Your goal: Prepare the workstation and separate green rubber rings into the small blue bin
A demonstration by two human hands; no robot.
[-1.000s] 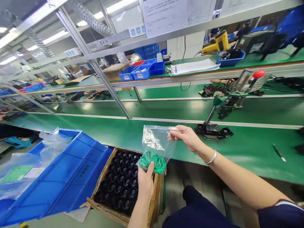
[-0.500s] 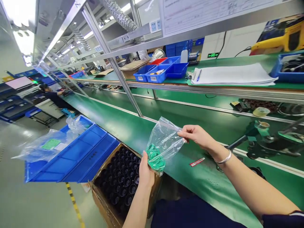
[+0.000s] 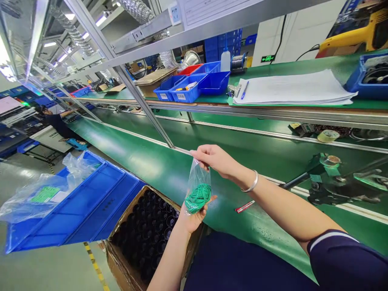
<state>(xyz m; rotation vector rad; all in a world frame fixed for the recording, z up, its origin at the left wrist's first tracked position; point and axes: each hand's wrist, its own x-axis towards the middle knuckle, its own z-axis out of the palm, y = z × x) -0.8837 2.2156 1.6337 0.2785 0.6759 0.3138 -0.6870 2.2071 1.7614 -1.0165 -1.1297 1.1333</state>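
A clear plastic bag (image 3: 197,177) hangs upright over the bench edge, its top gathered to a point. Low inside it lies a bundle of thin green loops (image 3: 198,198); whether they are wire or rubber bands I cannot tell. My right hand (image 3: 216,159) pinches the gathered top of the bag. Underneath, my left hand (image 3: 193,221) cups the bag's bottom, with some fingers hidden behind it. A red cutter knife (image 3: 244,207) lies on the green bench to the right of the bag.
Below my left forearm stands an open carton (image 3: 117,254) of black round parts. Left of it is a tilted blue crate (image 3: 75,210) with plastic bags on top. Metal fixture (image 3: 330,173) sits at right. A shelf holds blue bins (image 3: 189,93) and papers (image 3: 291,89). A co-worker (image 3: 57,121) is far left.
My right hand has moved left and gathered the bag's top, which was spread wide before. My left hand has shifted from the bag's side to beneath it. The view has turned slightly.
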